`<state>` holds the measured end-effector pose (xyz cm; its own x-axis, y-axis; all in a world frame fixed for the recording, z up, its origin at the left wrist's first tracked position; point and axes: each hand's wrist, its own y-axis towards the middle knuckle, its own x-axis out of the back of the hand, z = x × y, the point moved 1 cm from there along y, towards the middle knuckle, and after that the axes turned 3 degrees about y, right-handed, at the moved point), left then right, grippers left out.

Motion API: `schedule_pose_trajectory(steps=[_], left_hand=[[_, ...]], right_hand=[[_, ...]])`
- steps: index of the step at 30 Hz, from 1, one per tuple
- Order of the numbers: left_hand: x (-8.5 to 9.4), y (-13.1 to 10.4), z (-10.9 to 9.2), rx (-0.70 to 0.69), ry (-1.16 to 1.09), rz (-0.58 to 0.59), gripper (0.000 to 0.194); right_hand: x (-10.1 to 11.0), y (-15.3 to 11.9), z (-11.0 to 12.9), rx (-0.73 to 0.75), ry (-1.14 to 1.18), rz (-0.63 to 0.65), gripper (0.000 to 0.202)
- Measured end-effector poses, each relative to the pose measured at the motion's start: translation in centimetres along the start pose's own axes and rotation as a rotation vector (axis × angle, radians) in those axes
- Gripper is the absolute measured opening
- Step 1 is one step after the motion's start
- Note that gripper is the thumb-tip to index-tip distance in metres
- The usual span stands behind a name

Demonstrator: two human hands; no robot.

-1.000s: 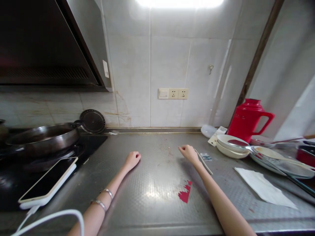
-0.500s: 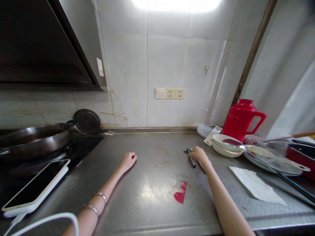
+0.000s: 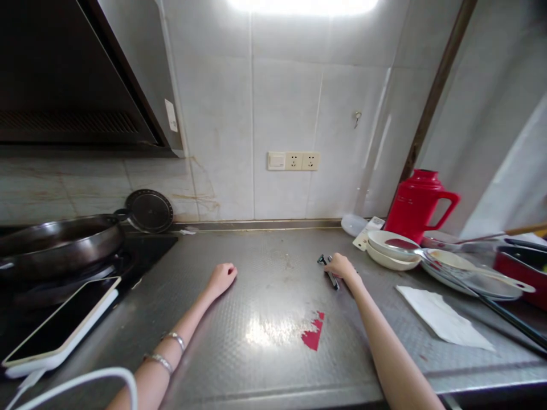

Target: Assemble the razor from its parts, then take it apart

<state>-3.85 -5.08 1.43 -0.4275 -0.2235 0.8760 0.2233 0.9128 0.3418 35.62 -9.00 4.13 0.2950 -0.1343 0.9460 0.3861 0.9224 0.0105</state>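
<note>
My left hand [image 3: 223, 277] rests on the steel countertop [image 3: 265, 370] in a loose fist, with nothing visible in it. Two bracelets circle that wrist. Farther right, my right hand [image 3: 342, 265] is closed, its fingertips at a slim peeler [image 3: 331, 278] with a dark, T-shaped head and a silver-and-black handle. The peeler lies at a slant on or just over the counter. Another thin silver piece shows beside it, mostly hidden by my fingers. A torn red scrap [image 3: 313, 335] lies between my forearms, nearer the front edge.
To the left, a steel pan [image 3: 64, 245] sits on the stove, with a phone [image 3: 64, 322] and a white cable in front. Stacked white bowls [image 3: 391, 259], a red thermos [image 3: 413, 208], a plate with utensils, and a white napkin [image 3: 444, 319] occupy the right side.
My right hand has shifted slightly, and the silver piece under it shows less along its right side. My left hand stays put. The whole view has moved a little.
</note>
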Motion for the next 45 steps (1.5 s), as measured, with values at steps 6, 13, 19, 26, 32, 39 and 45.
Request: schedule_pose_trajectory(steps=[6,13,19,26,32,39,45], left_hand=[[0.3,-0.1,-0.7,0.012,-0.051,0.007,0.03],[0.7,-0.7,-6.5,-0.161,-0.219,0.151,0.03],[-0.2,-1.8,-11.0,-0.192,-0.281,0.236,0.041],[-1.0,-1.9,-11.5,-0.049,-0.211,0.183,0.039],[-1.2,-1.6,-11.8,-0.005,-0.195,0.186,0.033],[-0.7,-1.4,-12.6,-0.045,-0.101,0.214,0.023],[0.5,-0.7,-10.9,-0.012,-0.004,0.242,0.022]], right_hand=[[0.0,-0.2,2.5,0.057,0.079,0.062,0.019],[-1.7,-2.6,9.9,0.226,0.33,0.205,0.018],[-3.5,-4.4,14.0,0.332,0.362,0.153,0.018],[-3.7,-5.1,14.9,0.355,0.398,0.132,0.02],[-3.4,-5.4,15.1,0.331,0.407,0.135,0.016],[-2.7,-6.4,15.3,0.361,0.419,0.162,0.024],[-0.6,-6.5,12.0,0.31,0.435,0.177,0.037]])
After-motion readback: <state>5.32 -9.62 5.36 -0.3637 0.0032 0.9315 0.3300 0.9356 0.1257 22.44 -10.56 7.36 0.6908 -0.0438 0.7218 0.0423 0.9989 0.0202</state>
